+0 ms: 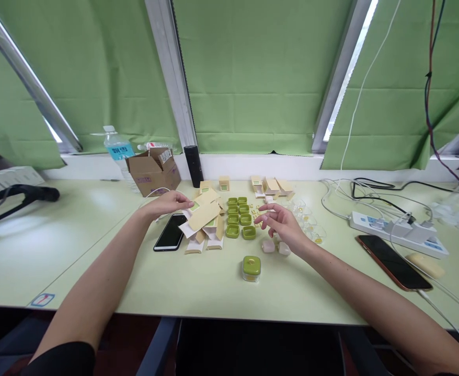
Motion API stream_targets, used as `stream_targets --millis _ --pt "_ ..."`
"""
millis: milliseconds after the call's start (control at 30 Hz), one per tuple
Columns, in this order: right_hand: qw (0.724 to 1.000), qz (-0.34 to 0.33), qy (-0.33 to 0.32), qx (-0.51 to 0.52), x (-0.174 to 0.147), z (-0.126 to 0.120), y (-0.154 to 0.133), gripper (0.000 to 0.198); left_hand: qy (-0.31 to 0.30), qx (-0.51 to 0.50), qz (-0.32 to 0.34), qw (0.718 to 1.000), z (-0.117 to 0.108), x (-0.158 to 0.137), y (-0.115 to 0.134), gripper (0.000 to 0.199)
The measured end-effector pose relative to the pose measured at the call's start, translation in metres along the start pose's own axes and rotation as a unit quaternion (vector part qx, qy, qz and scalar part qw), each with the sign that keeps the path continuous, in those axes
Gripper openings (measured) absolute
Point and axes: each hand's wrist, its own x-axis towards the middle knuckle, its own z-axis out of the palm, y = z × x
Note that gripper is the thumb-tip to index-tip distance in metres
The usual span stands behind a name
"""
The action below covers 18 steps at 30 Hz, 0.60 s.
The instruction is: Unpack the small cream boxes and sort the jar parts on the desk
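Observation:
My left hand (170, 203) is at the left edge of a loose pile of flat cream paper boxes (205, 215), some with green squares, and its fingertips are closed on the edge of one. My right hand (279, 223) hovers with fingers apart and holds nothing, just right of small yellow pieces. Between the hands stand two columns of small green square lids (232, 231). Pale pink lumps (268, 246) lie below my right hand, partly under the wrist. Nearer to me sits a clear square container (251, 277) with a green lid on it.
A dark phone (171, 233) lies left of the boxes; another phone (394, 262) charges at right beside a power strip (398, 235). Clear containers (311, 227) stand behind my right wrist. A cardboard box (153, 169), black cylinder (193, 166) and bottle (118, 150) stand at the back.

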Motion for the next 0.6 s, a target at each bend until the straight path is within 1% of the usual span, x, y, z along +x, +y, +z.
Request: stream_targets --millis 133,200,333,400,500,567,600 --pt "1.000 0.006 -0.007 -0.012 -0.001 0.001 0.001 0.045 0.048 -0.014 0.029 0.998 0.003 0.015 -0.003 0.039" --pt "1.000 0.008 -0.008 -0.018 -0.001 0.001 0.002 0.047 0.054 0.011 0.039 0.998 0.006 0.022 -0.004 0.043" --pt "0.999 0.009 -0.014 -0.027 -0.002 0.001 0.004 0.047 -0.021 0.133 0.017 0.991 0.015 0.027 -0.002 0.049" --pt "0.999 0.013 -0.017 -0.031 -0.002 0.000 0.004 0.047 -0.030 0.171 0.011 0.985 0.019 0.027 0.000 0.053" --pt "0.999 0.018 -0.021 -0.042 -0.002 0.000 0.003 0.046 -0.013 0.196 0.002 0.980 0.021 0.024 0.001 0.056" --pt "0.998 0.010 -0.020 -0.055 -0.001 0.000 0.003 0.043 0.011 0.205 -0.004 0.979 0.021 0.022 0.002 0.049" --pt "0.998 0.000 -0.018 -0.062 0.000 -0.001 0.003 0.040 0.037 0.208 -0.002 0.977 0.020 0.021 0.004 0.042"
